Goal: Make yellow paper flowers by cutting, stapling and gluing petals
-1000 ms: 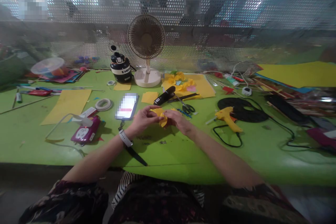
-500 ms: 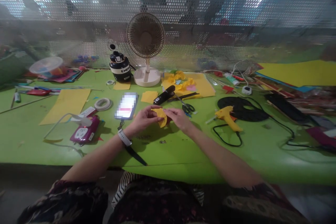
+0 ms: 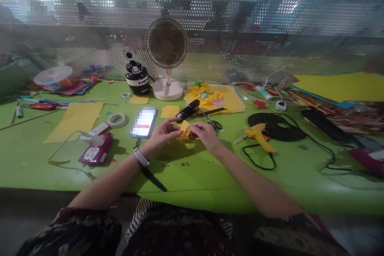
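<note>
Between my two hands is a small piece of yellow paper (image 3: 184, 127), curved and shaped like a petal, held just above the green table. My right hand (image 3: 206, 135) pinches its right side between thumb and fingertips. My left hand (image 3: 163, 136) has its thumb and fingers at the paper's left edge, gripping it lightly. Some yellow shows below the fingers, but its shape is blurred. Just beyond the hands lie a black stapler-like tool (image 3: 188, 111) and scissors (image 3: 215, 125). Farther back, yellow paper flowers (image 3: 204, 88) rest on a yellow sheet (image 3: 235, 98).
Left of my hands are a phone (image 3: 144, 122), a tape roll (image 3: 117, 120) and a purple power strip (image 3: 96, 151). A yellow glue gun (image 3: 258, 136) with its cord lies to the right. A fan (image 3: 167, 44) and a dark bottle (image 3: 137, 79) stand at the back.
The yellow paper has turned in my fingers and now stands more upright. My left fingers have loosened and spread somewhat. The right hand stays in nearly the same place.
</note>
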Demonstrator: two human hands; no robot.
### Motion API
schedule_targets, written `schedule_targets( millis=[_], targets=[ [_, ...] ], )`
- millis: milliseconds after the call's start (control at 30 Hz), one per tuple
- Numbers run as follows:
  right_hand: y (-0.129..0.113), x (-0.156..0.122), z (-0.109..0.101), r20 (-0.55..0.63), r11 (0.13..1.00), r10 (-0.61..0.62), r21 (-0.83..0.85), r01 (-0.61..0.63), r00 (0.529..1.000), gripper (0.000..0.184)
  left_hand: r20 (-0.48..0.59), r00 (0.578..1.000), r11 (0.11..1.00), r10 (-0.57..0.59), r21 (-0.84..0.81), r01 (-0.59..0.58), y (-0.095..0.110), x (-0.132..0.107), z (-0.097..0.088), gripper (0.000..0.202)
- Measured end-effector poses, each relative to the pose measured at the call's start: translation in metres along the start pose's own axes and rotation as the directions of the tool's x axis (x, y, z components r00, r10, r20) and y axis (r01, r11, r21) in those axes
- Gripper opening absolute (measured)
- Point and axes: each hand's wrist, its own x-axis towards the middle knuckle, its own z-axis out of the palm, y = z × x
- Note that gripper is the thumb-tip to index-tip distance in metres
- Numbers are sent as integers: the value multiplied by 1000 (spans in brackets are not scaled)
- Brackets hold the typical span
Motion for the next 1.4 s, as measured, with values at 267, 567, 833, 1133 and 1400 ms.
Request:
schedule_targets(
  millis=[267,567,833,1133,1400],
  targets=[
    [0,-6,6,-9,998,-43,-36,43,999,19,13,998,987,57,147,-59,1,-4,6,46],
    [1,-9,8,29,999,-23,-30,24,999,19,-94,991,989,91,127,-79,0,-3,4,30],
    [-1,-5,4,-20,999,-22,28,22,1000,26,-96,992,993,87,91,-78,2,-3,6,27],
    [3,-3,3,-11,998,-58,18,59,998,25,-102,992,988,69,143,-54,-1,-4,3,26],
    [3,-4,2,51,997,-67,-37,69,996,22,-70,997,996,-41,-84,36,4,-3,4,24]
  ],
)
